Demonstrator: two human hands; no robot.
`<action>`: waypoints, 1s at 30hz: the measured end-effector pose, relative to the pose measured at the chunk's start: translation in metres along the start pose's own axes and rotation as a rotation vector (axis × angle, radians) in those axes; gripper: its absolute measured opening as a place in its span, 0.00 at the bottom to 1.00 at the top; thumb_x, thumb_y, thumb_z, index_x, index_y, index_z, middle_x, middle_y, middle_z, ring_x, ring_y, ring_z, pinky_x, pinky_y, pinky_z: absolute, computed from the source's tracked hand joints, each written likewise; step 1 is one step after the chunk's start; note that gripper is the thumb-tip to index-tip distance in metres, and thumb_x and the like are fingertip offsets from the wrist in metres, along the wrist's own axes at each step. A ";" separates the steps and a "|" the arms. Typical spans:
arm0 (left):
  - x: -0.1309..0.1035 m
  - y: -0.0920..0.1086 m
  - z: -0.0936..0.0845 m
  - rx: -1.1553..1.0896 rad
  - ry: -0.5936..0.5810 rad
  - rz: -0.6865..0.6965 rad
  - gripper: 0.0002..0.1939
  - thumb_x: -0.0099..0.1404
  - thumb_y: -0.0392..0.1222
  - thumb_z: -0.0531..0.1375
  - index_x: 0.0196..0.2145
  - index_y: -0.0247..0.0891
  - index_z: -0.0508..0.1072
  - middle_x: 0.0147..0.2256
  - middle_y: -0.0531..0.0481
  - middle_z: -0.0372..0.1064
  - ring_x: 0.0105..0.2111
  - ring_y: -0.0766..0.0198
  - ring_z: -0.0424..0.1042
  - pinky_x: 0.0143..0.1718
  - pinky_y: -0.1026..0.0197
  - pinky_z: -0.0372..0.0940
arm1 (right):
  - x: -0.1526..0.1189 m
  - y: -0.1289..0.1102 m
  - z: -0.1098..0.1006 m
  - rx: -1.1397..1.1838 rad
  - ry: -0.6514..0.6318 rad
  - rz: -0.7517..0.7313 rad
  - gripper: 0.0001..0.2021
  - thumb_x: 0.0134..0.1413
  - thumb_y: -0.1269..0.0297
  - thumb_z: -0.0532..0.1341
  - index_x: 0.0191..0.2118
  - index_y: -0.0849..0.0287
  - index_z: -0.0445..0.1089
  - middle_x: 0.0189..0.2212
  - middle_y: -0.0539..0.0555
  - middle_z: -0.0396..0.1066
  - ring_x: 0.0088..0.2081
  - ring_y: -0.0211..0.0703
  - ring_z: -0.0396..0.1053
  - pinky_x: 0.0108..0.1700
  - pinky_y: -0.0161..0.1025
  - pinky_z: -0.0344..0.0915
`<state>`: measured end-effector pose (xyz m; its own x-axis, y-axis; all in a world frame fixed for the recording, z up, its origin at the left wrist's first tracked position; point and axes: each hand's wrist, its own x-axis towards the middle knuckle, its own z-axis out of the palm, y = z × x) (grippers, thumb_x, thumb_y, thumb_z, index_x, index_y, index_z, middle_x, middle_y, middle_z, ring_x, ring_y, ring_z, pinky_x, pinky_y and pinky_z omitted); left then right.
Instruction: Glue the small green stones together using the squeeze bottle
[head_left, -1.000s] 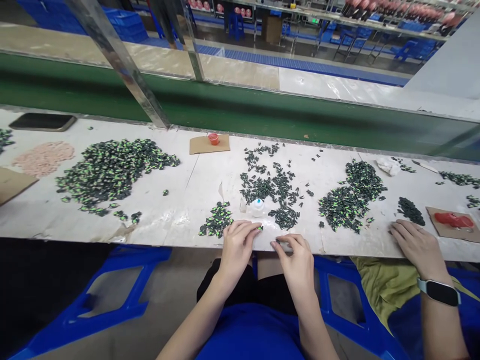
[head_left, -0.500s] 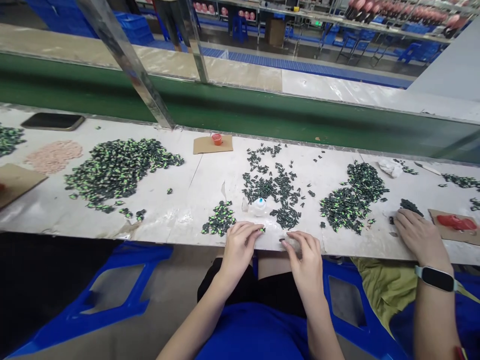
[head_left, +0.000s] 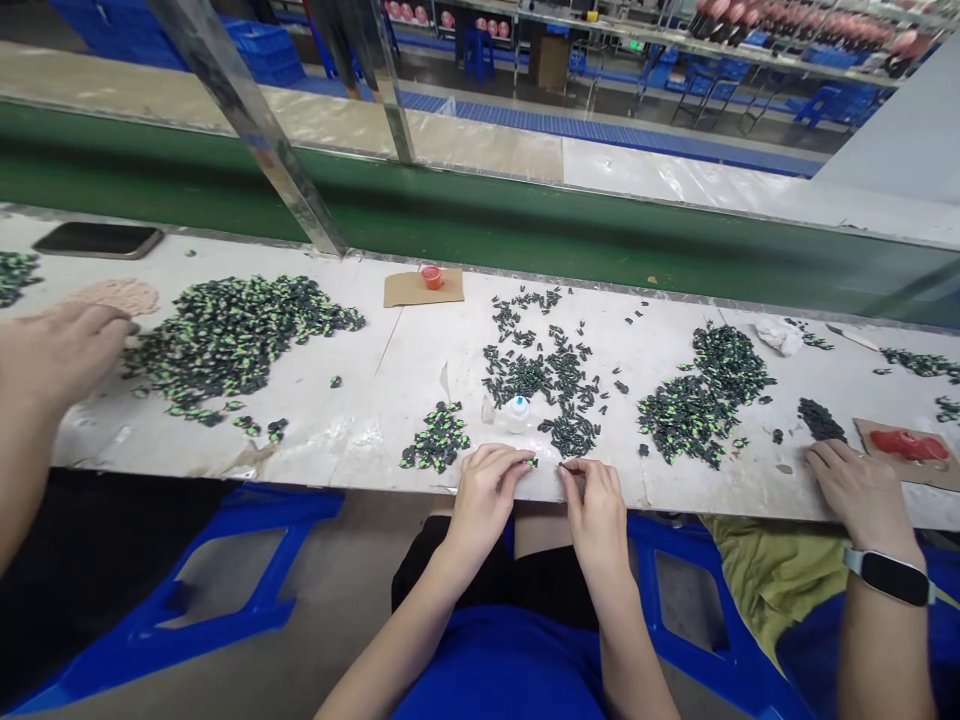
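Note:
Near the front edge of the white table [head_left: 360, 420], my left hand [head_left: 489, 485] pinches a small black-and-green piece [head_left: 532, 462]. To its right my right hand [head_left: 596, 500] holds a small dark piece [head_left: 562, 466] between thumb and fingertip. The two hands are slightly apart. Just beyond them stands a small white bottle with a blue tip [head_left: 518, 408]. A small pile of black-and-green pieces [head_left: 437, 438] lies beside my left hand, and loose dark pieces [head_left: 570, 432] spread beyond my right hand.
Larger piles of black-and-green pieces lie left [head_left: 240, 340] and right [head_left: 694, 415]. A red cup [head_left: 431, 277] stands on cardboard [head_left: 397, 290]. One person's hand [head_left: 67, 345] reaches in at far left; another's, with a watch [head_left: 892, 577], rests at right beside dark pieces [head_left: 821, 418].
My right hand has moved slightly left, bringing its dark piece nearer my left hand. A person's hand has come in at far left, and the hand at right has drawn back from its dark pile.

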<state>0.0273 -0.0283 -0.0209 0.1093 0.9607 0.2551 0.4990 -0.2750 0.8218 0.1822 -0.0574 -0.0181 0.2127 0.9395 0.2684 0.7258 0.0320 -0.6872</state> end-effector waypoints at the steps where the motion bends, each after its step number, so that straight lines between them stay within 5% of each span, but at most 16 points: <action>1: 0.000 0.000 0.000 -0.008 -0.003 -0.002 0.09 0.66 0.36 0.57 0.38 0.42 0.78 0.36 0.47 0.78 0.40 0.57 0.74 0.44 0.53 0.66 | 0.000 -0.001 0.000 0.043 -0.004 0.023 0.18 0.63 0.50 0.52 0.35 0.57 0.71 0.31 0.57 0.74 0.35 0.50 0.71 0.37 0.46 0.68; 9: 0.000 0.001 -0.002 -0.116 -0.026 -0.053 0.09 0.65 0.36 0.58 0.38 0.42 0.78 0.36 0.48 0.77 0.40 0.57 0.74 0.44 0.54 0.67 | 0.005 -0.009 0.001 0.516 -0.090 0.120 0.06 0.51 0.60 0.66 0.31 0.56 0.76 0.31 0.53 0.77 0.35 0.45 0.75 0.40 0.40 0.73; 15: 0.000 0.002 -0.005 -0.183 -0.067 -0.104 0.08 0.64 0.36 0.58 0.37 0.42 0.78 0.37 0.48 0.77 0.41 0.57 0.74 0.45 0.55 0.67 | 0.010 -0.009 0.004 0.712 -0.099 0.184 0.05 0.41 0.62 0.72 0.26 0.55 0.78 0.27 0.53 0.76 0.32 0.44 0.75 0.35 0.38 0.74; 24: 0.000 0.004 -0.007 -0.212 -0.074 -0.102 0.08 0.64 0.35 0.58 0.36 0.42 0.78 0.36 0.49 0.77 0.40 0.57 0.74 0.45 0.55 0.67 | 0.011 -0.012 0.003 0.742 -0.135 0.170 0.03 0.46 0.63 0.68 0.27 0.56 0.77 0.28 0.53 0.76 0.33 0.42 0.75 0.36 0.36 0.73; 30: 0.000 0.003 -0.006 -0.163 -0.070 -0.078 0.08 0.64 0.35 0.58 0.36 0.42 0.77 0.36 0.48 0.77 0.41 0.56 0.73 0.45 0.54 0.66 | 0.009 -0.012 0.005 0.729 -0.112 0.364 0.10 0.43 0.59 0.70 0.31 0.58 0.76 0.30 0.54 0.78 0.33 0.44 0.76 0.40 0.41 0.75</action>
<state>0.0234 -0.0291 -0.0154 0.1381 0.9781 0.1556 0.3633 -0.1962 0.9108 0.1722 -0.0477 -0.0107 0.2583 0.9610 -0.0985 0.0081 -0.1042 -0.9945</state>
